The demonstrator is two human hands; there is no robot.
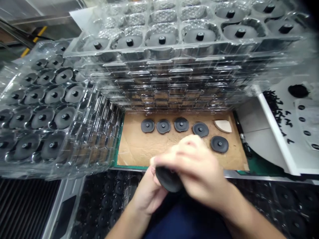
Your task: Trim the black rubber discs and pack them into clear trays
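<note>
Both my hands hold a black rubber disc (168,179) edge-on above the front edge of a cardboard sheet (134,149). My left hand (147,194) cups it from below, and my right hand (194,169), blurred by motion, covers its upper side. Several matching dark grey discs with central studs, such as this one (200,129), lie flat on the cardboard just beyond my fingers. Another disc (219,144) sits nearest my right hand, apart from it. A pale curved offcut (223,126) lies at the right of the row.
Stacked clear blister trays (169,76) filled with studded discs rise behind the cardboard, and more (42,116) stand at the left. A white tray (279,132) with small black pieces is at the right. Dark discs in clear trays (107,199) lie below my hands.
</note>
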